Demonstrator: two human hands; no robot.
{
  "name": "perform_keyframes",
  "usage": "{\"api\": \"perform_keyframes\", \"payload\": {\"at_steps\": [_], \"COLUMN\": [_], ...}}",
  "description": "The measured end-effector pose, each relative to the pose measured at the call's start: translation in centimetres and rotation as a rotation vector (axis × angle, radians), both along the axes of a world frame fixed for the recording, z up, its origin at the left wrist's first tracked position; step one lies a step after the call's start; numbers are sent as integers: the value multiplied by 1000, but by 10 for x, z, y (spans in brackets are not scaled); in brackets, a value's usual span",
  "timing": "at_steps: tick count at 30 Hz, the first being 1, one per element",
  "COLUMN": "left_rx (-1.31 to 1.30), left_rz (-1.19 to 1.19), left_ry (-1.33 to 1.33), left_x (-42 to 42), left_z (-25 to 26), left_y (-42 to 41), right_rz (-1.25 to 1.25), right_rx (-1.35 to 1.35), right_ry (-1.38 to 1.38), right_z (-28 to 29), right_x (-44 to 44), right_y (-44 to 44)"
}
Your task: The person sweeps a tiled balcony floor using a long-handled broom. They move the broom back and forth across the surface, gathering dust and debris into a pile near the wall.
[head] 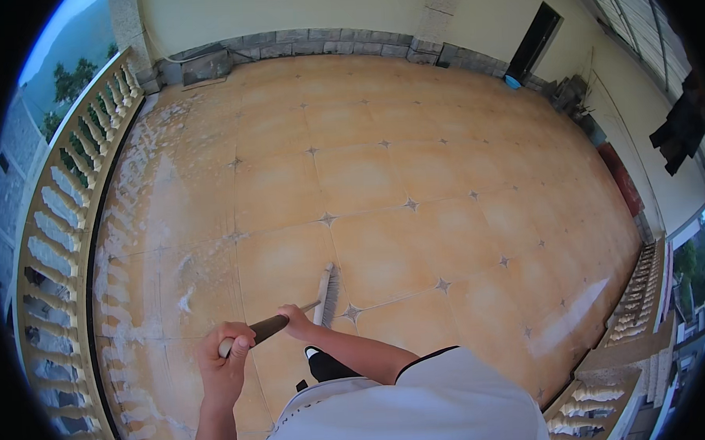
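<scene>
With both hands I grip the wooden handle (269,328) of a broom or floor brush. My left hand (231,349) wraps around the handle's upper end, whose rounded butt shows. Further down the handle is my right hand (297,322), fingers closed around it. The brush head (327,295), with a pale block and grey bristles, rests on the orange tiled floor (383,242) in front of my feet. Whitish, wet-looking patches (185,301) lie on the tiles left of the brush. One dark shoe (326,365) shows below my right arm.
A balustrade (74,256) runs along the left edge; another balustrade (633,302) stands at right. A stone block (207,66) sits by the far wall. A dark door (535,42) has a blue basin (512,82) beside it. Dark cloth (683,124) hangs at right.
</scene>
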State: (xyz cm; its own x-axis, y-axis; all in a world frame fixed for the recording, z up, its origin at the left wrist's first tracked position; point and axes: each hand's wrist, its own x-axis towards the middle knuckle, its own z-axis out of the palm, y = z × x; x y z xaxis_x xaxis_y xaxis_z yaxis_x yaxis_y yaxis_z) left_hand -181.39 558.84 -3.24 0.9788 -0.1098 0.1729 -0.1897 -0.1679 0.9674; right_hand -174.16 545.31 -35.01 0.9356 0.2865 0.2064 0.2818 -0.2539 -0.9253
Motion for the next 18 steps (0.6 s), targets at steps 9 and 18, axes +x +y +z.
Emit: {"api": "perform_keyframes", "payload": {"at_steps": [9, 18], "left_rx": [350, -38], "left_rz": [-325, -351], "left_ry": [-238, -193], "left_x": [60, 124], "left_z": [-12, 58], "left_y": [-56, 6], "right_rz": [101, -86], "right_rx": [333, -146], "right_ry": [-62, 5], "right_z": [-16, 120], "right_x": [123, 117], "right_y": [-8, -52]}}
